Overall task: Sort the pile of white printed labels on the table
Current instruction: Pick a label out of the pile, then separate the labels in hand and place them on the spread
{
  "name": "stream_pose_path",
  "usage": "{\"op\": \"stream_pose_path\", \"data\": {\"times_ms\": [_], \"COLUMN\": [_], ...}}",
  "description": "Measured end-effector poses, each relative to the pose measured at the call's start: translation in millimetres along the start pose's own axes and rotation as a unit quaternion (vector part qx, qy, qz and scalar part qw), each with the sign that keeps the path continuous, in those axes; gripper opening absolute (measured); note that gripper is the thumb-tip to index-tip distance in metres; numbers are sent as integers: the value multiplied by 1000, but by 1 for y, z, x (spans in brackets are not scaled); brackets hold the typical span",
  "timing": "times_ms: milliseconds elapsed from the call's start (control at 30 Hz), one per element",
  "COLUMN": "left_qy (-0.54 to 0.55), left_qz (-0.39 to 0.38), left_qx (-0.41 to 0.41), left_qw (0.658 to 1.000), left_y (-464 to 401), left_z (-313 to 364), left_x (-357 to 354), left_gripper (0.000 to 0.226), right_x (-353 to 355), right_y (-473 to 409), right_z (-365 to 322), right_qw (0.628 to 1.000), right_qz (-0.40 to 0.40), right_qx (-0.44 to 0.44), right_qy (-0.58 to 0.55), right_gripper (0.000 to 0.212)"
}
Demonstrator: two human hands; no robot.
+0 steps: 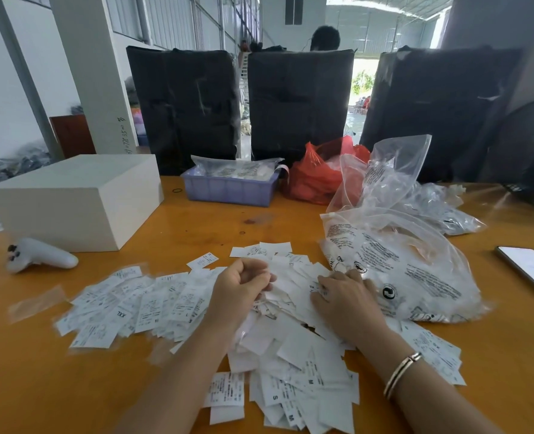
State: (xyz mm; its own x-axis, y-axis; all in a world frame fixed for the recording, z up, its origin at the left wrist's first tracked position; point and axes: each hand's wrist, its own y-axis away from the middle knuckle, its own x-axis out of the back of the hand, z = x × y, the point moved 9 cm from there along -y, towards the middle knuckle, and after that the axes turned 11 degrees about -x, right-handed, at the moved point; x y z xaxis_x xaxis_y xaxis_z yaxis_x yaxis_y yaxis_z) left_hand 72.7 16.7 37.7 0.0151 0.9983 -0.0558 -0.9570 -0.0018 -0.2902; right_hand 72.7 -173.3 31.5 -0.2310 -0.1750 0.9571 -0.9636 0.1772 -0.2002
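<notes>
A loose pile of white printed labels [293, 349] covers the middle of the orange table [40, 380]. More labels [140, 305] lie spread out to the left, one marked XXL. My left hand [240, 289] is over the pile with its fingers curled around several labels. My right hand [343, 296] lies on the pile's right side, fingers spread and pressing on labels, right beside a clear printed bag. A bracelet is on my right wrist.
A clear printed plastic bag [400, 267] lies right of the pile. Behind are a red bag [315, 177], a purple tray [228, 187], a white box [78, 198] and black bundles [297, 101]. A white controller [40, 255] lies left, a phone [531, 270] right.
</notes>
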Motion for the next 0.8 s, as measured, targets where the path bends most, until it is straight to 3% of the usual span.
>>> {"op": "stream_pose_path", "data": {"times_ms": [467, 567, 700, 800], "left_qy": [-8, -12, -8, -2], "left_qz": [-15, -8, -15, -20], "left_qx": [-6, -6, -11, -10], "left_qw": [1000, 1000, 1000, 1000], "left_y": [2, 2, 2, 2], "left_z": [-1, -1, 0, 0], "left_x": [-5, -3, -4, -6], "left_gripper": [25, 27, 29, 28], "right_x": [2, 3, 7, 13], "right_y": [-1, 4, 11, 10], "right_z": [3, 4, -1, 2], "right_qw": [997, 998, 999, 999], "right_qz": [-31, -51, -46, -31], "right_qx": [-19, -11, 11, 6], "right_qy": [-66, -33, 9, 8], "right_gripper": [32, 38, 24, 32]}}
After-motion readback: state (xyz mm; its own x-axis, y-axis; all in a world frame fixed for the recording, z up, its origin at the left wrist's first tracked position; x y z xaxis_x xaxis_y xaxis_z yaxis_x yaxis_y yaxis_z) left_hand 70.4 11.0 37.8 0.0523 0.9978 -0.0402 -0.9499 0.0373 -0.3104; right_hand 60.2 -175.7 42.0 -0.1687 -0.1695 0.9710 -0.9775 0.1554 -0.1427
